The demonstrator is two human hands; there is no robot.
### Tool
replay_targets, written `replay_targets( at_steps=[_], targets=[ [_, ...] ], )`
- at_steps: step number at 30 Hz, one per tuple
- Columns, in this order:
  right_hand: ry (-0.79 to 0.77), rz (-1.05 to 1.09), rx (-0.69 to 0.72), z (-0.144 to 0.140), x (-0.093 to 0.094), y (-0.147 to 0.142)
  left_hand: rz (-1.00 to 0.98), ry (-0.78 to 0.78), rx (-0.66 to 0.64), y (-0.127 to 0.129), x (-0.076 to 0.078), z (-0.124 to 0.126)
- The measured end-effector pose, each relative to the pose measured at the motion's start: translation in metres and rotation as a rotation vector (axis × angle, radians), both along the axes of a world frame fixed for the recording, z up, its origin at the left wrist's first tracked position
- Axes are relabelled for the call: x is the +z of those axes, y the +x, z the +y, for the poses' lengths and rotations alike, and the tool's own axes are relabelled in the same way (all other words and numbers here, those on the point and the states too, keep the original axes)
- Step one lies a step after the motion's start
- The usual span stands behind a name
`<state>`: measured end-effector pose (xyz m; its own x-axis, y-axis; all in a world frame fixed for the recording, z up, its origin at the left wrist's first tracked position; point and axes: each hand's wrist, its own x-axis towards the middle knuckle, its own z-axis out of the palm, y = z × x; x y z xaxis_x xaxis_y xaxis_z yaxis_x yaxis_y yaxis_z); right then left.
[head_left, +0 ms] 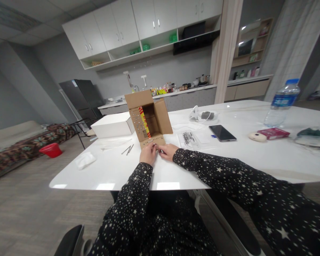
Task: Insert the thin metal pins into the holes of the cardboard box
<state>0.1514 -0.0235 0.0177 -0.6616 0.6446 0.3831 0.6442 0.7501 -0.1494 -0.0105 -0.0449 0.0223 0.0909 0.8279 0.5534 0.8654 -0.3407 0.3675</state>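
A cardboard box (pixel 158 115) stands on the table with its flaps spread and its hollow inside facing me. Small silvery pieces dot its left flap, beside a red and yellow strip of tape (pixel 144 122). Along the lower flap (pixel 146 142) runs a row of similar small bits. My left hand (pixel 148 153) is at the edge of that lower flap, fingers bent and pressed together. Close against it, my right hand (pixel 167 152) has its fingers curled in the same spot. What is between the fingertips is too small to make out.
Left of the box are a white box (pixel 113 125), thin metal rods (pixel 129 149) and a crumpled tissue (pixel 85 160). To the right lie a plastic bag of small parts (pixel 189 139), a phone (pixel 222 133), a red packet (pixel 274 133) and a water bottle (pixel 282 103).
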Motion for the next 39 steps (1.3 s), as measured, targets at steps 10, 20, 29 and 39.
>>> replay_targets(
  at_steps=[10, 20, 29, 39],
  targets=[
    [0.008, -0.019, -0.012, -0.0011, 0.0012, -0.0012, 0.069, 0.107, 0.142, -0.0019, 0.0087, -0.0015],
    [0.015, -0.007, -0.008, -0.0017, 0.0001, -0.0021, 0.115, 0.104, 0.156, -0.0077, 0.0058, 0.0053],
    [-0.024, -0.003, -0.006, -0.0038, 0.0028, -0.0016, 0.126, 0.095, 0.196, -0.0088, 0.0070, 0.0064],
    [-0.027, -0.007, -0.010, -0.0025, 0.0015, -0.0022, 0.124, 0.101, 0.183, -0.0095, 0.0060, 0.0075]
  ],
)
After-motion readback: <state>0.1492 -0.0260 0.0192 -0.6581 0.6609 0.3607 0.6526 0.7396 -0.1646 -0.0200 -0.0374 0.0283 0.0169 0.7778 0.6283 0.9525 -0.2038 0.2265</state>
